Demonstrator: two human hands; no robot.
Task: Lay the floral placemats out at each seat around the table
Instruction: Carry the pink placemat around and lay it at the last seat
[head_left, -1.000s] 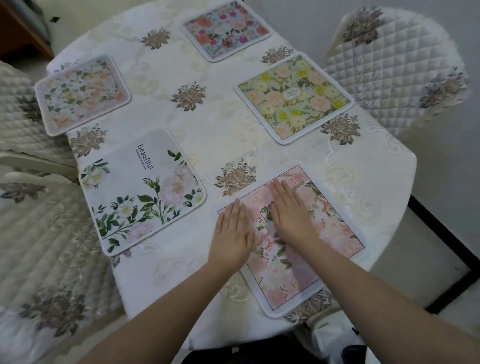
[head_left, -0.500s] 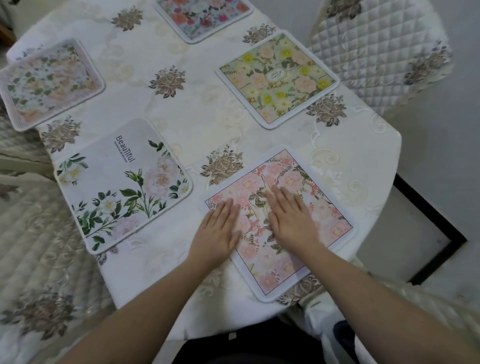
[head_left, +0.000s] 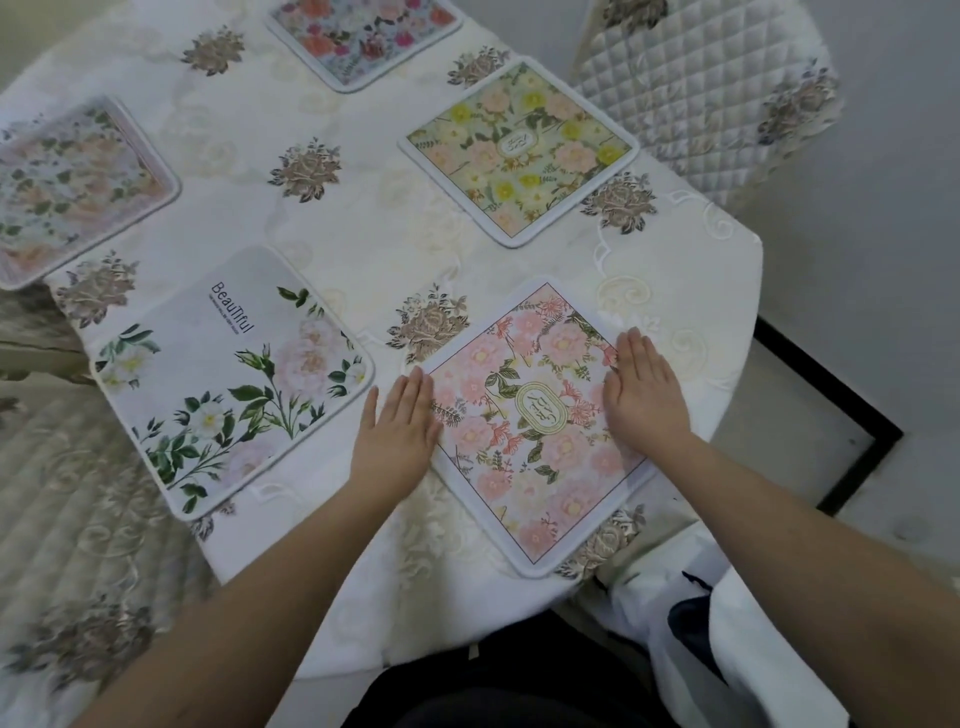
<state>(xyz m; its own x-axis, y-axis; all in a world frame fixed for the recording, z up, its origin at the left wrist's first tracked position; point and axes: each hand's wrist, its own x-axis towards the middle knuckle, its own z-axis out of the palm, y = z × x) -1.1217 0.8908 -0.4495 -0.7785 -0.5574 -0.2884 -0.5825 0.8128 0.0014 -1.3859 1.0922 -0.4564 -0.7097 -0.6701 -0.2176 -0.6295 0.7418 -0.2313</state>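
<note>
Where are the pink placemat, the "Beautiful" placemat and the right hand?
pink placemat (head_left: 537, 415): head view, central oval label.
"Beautiful" placemat (head_left: 234, 379): head view, bare middle.
right hand (head_left: 641, 392): head view, back of hand.

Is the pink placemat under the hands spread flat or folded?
Spread flat: the pink placemat shows its whole print and rounded corners, with no fold.

1. A table (head_left: 691, 270) fills most of the view, under a cream tablecloth (head_left: 363, 218) printed with brown-grey flower bunches.
2. Beyond the table's far right edge stands a chair (head_left: 691, 88) in a white quilted cover with the same flower print.
3. At the left edge lies another quilted cover (head_left: 78, 519), cream with scrolls.
4. The floor (head_left: 852, 218) to the right is pale grey, with a black line (head_left: 831, 395) turning a corner.
5. The light is soft and even.
</note>
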